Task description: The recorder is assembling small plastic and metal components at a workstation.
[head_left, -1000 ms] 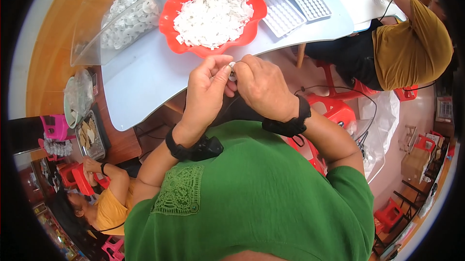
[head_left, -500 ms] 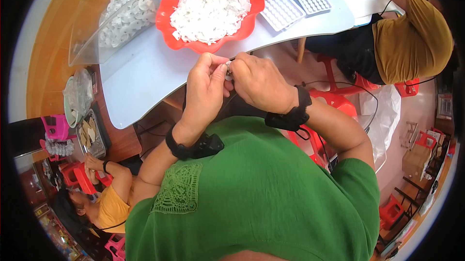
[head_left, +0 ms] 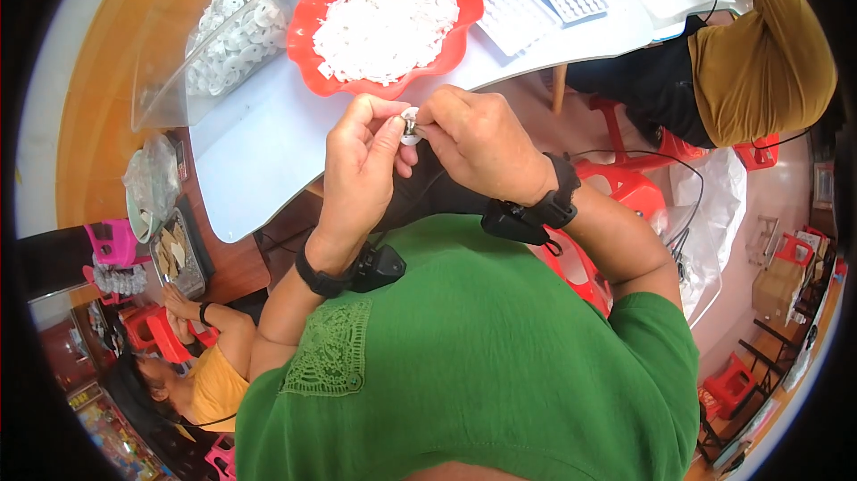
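Observation:
Between my two hands, just past the table's near edge, is a small round white plastic piece (head_left: 410, 126) with a darker metallic part at its middle. My left hand (head_left: 364, 146) is closed, pinching the piece between thumb and fingers. From the other side my right hand (head_left: 478, 137) is closed too, its fingertips pressed against the piece; whether they grip a separate small part is hidden. Beyond my hands stands a red scalloped bowl (head_left: 308, 54) heaped with small white plastic bits (head_left: 388, 25).
A clear bin (head_left: 170, 92) of round white pieces stands at the left. White compartment trays (head_left: 513, 8) lie right of the bowl on the pale table (head_left: 254, 155). One person in yellow (head_left: 219, 383) sits at lower left, another in mustard (head_left: 759, 61) at upper right. Red stools (head_left: 616, 204) stand nearby.
My hands have shifted slightly left and drawn a little apart, so more of the round white piece shows between them. Both still hold onto it.

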`<state>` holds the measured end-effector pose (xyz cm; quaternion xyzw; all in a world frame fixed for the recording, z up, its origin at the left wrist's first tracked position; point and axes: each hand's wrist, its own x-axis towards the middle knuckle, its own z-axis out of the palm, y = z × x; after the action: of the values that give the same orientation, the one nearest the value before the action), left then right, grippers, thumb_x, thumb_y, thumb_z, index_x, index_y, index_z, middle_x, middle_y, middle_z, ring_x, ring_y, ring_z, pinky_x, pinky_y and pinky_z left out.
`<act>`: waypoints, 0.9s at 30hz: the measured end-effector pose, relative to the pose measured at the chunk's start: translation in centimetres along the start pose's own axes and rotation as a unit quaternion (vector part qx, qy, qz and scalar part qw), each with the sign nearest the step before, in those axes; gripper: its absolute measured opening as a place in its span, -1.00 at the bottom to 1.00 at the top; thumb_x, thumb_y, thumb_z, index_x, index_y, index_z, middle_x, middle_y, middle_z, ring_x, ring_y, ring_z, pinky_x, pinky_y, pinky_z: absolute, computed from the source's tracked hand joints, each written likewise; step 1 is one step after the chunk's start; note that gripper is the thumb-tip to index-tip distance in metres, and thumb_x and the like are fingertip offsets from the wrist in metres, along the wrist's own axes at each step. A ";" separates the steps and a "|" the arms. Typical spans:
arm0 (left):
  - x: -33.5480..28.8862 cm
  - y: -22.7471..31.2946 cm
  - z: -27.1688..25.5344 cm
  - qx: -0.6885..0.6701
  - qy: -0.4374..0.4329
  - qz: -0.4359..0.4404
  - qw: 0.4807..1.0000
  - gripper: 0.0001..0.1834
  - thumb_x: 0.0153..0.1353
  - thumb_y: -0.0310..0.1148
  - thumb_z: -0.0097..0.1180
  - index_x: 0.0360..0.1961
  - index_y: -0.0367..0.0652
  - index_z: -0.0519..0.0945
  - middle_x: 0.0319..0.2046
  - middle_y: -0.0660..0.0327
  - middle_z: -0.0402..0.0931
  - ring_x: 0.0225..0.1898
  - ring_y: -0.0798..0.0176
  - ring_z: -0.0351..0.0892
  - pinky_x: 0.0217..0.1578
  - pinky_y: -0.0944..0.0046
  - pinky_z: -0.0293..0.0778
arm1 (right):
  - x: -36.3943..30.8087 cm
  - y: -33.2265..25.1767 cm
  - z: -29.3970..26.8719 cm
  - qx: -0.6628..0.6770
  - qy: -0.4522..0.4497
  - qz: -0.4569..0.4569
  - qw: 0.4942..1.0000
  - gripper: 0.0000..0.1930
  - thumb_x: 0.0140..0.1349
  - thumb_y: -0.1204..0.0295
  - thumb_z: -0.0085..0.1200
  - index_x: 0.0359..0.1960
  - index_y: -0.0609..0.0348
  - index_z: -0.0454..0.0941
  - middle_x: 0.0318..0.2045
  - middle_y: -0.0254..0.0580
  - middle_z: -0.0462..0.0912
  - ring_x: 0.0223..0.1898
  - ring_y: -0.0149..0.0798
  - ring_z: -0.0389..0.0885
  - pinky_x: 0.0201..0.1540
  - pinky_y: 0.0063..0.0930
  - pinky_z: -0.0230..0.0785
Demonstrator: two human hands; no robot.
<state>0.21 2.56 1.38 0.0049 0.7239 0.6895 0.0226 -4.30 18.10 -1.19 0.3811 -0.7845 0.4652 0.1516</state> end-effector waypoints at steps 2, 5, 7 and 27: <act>-0.1 0.0 0.0 -0.101 0.021 -0.011 0.995 -0.89 0.33 -0.50 -0.12 -0.20 -0.30 0.43 -0.42 0.23 0.48 -0.49 0.50 0.44 -0.51 0.50 0.40 | 0.1 -0.3 -0.1 -0.012 0.028 -0.012 0.999 -0.86 -0.01 0.57 0.07 -0.53 0.25 0.32 -0.60 -0.06 0.43 -0.60 -0.02 0.48 -0.60 -0.27 0.32; -0.2 -0.2 0.4 -0.120 0.023 0.006 0.992 -0.89 0.33 -0.50 -0.11 -0.20 -0.30 0.43 -0.42 0.23 0.49 -0.48 0.49 0.44 -0.49 0.49 0.41 | 0.0 -0.8 -0.4 -0.097 0.024 -0.018 0.995 -0.85 -0.05 0.55 0.10 -0.52 0.24 0.34 -0.59 -0.12 0.40 -0.60 -0.10 0.48 -0.60 -0.30 0.32; -0.1 0.0 0.5 -0.112 0.023 0.012 0.993 -0.89 0.33 -0.50 -0.11 -0.20 -0.30 0.44 -0.42 0.22 0.49 -0.48 0.49 0.45 -0.49 0.49 0.42 | 0.3 -1.2 -0.4 -0.124 0.029 -0.050 0.991 -0.84 -0.08 0.54 0.11 -0.52 0.23 0.34 -0.59 -0.14 0.39 -0.59 -0.14 0.49 -0.60 -0.32 0.32; -0.1 -1.6 -1.5 -0.257 0.007 -0.049 0.965 -0.76 0.32 -0.38 -0.12 -0.05 -0.27 0.39 -0.27 -0.04 0.52 -0.47 0.36 0.41 -0.52 0.43 0.35 | -1.7 1.3 -1.5 0.321 0.048 0.259 0.909 -0.95 0.14 0.58 0.04 -0.39 0.34 0.50 -0.54 -0.26 0.57 -0.56 -0.45 0.53 -0.55 -0.57 0.39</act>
<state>0.26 1.01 -0.17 -0.0413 0.5222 0.8502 0.0523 -4.34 20.53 -2.24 0.1696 -0.6556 0.7327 -0.0677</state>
